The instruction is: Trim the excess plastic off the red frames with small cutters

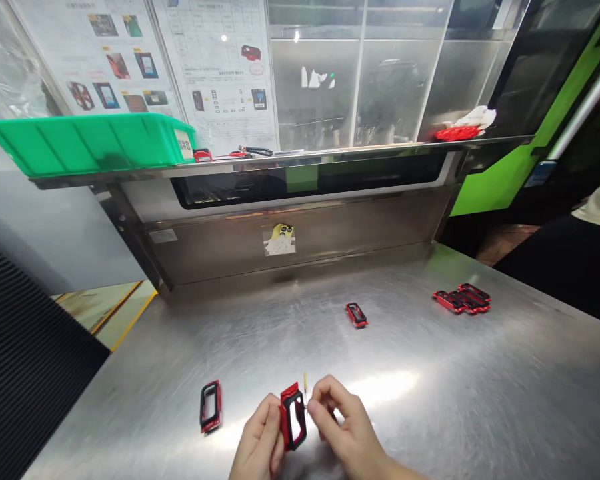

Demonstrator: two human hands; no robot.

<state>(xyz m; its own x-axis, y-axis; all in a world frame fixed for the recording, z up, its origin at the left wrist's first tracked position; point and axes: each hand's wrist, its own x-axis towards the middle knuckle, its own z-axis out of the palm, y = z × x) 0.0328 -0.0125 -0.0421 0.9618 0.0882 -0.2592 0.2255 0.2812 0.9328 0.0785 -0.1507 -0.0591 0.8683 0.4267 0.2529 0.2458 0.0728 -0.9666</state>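
Note:
My left hand (261, 433) grips a red and black rectangular plastic frame (286, 427) by its red side, tilted above the metal table. Close to the frame's right edge, my right hand (343, 417) pinches a thin slender tool with a yellow end (305, 383). The yellow end points up; the lower part is narrow and pale, and whether it touches the frame I cannot tell. A similar red and black frame (203, 408) lies to the left of my hands. Farther back lies another such frame (356, 315).
Several more frames (463, 299) are grouped at the right of the metal table (260, 333). Above the table's back, a shelf (325, 152) carries a green bin (95, 147), a small red-and-black item and a red item with white cloth (463, 127). A person (585, 233) is at the right edge.

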